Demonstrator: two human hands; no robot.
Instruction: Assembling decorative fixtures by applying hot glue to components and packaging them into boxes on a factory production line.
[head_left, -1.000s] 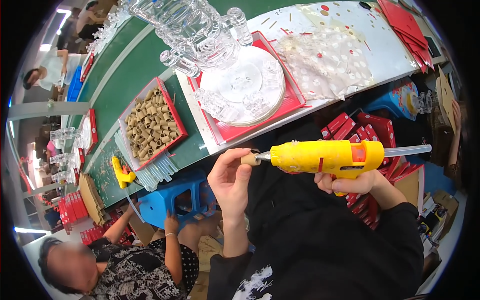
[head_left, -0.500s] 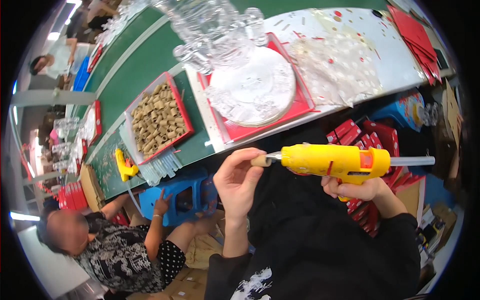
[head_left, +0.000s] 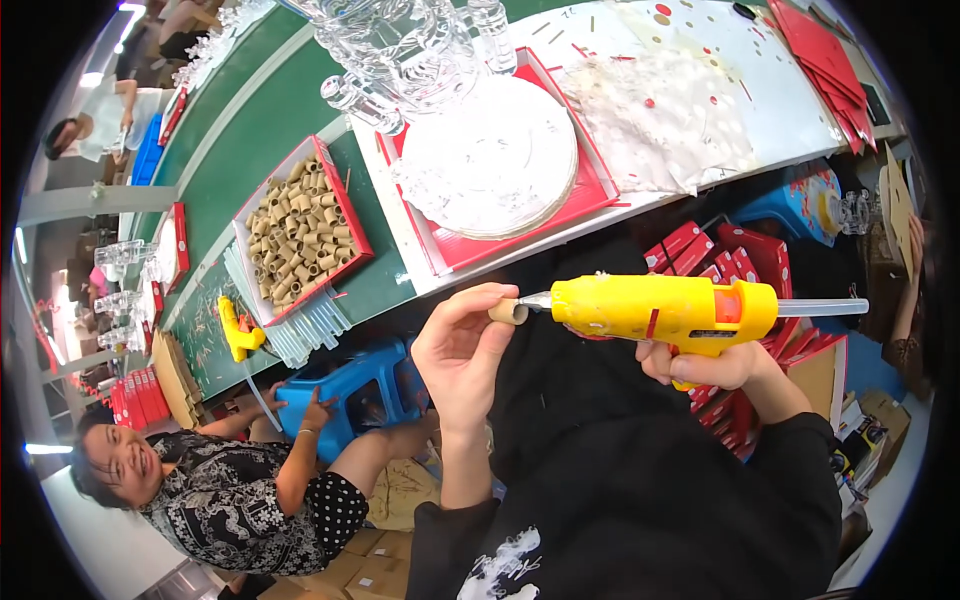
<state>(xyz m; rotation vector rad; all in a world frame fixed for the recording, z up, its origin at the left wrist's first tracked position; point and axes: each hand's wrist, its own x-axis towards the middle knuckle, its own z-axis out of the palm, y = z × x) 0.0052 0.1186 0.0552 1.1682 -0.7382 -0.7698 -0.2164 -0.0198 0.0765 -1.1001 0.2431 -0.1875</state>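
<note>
Pinched between the thumb and fingers of my left hand (head_left: 462, 345) is a short brown cardboard tube (head_left: 508, 311). My right hand (head_left: 705, 366) is wrapped round the handle of a yellow hot glue gun (head_left: 660, 308), held level and pointing left. Its metal nozzle (head_left: 538, 301) reaches the tube's right rim; whether they touch, I cannot tell. From the gun's back end sticks a clear glue stick (head_left: 825, 307). A red-edged box (head_left: 362, 225) full of similar cardboard tubes (head_left: 300, 232) sits on the green table to the left.
Round white discs (head_left: 490, 165) lie stacked in a red tray (head_left: 595, 192), with clear plastic parts (head_left: 410, 60) behind. Glue sticks (head_left: 290, 335) and another yellow glue gun (head_left: 238, 330) rest near the table edge (head_left: 380, 297). A co-worker (head_left: 225, 490) sits at left by a blue stool (head_left: 350, 395).
The tube has tilted so its open end faces the nozzle more. Both hands and the glue gun have shifted slightly left in view. The co-worker's raised hand has lowered to the stool.
</note>
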